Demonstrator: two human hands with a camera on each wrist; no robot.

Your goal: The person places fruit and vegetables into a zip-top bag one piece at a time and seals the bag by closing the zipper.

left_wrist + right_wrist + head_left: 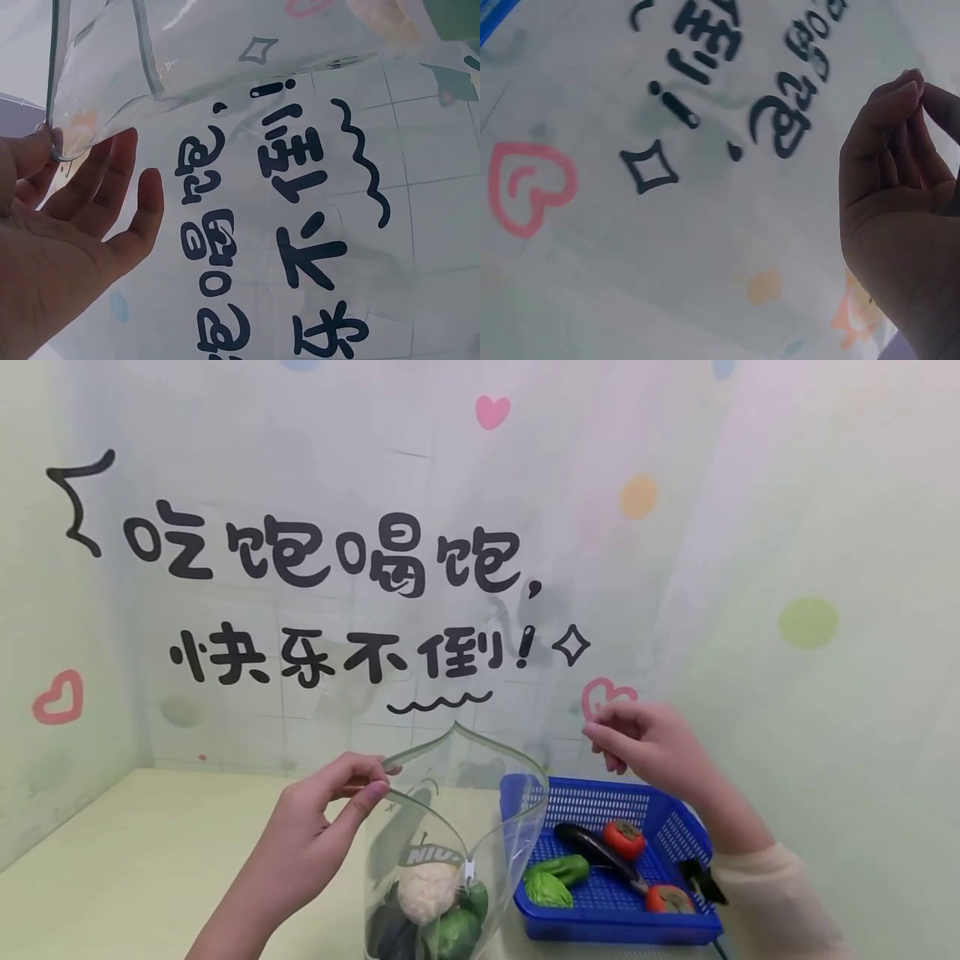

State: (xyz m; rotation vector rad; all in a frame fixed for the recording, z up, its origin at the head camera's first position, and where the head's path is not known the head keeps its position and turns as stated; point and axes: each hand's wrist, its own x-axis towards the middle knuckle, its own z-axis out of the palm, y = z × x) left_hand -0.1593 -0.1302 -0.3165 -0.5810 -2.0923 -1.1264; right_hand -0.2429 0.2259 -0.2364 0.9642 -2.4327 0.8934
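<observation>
My left hand (318,827) pinches the green-edged rim of a clear zip bag (498,852) between thumb and fingers. The bag stands upright with its mouth spread wide, and a white slider (469,870) sits at the near side of the rim. Inside lie a white cauliflower (429,893), green vegetables (453,933) and something dark, partly hidden behind the printed plastic. Raised above the blue basket (622,928), my right hand (648,745) has its thumb and fingertips drawn together, with nothing visible between them.
Inside the basket, right of the bag, are an eggplant (600,852), two persimmons (624,840), a green pepper (561,868) and a leafy green vegetable (548,890). A dark leafy piece (703,882) is at its right side. Behind the pale table (187,843) rises a printed wall sheet (337,468).
</observation>
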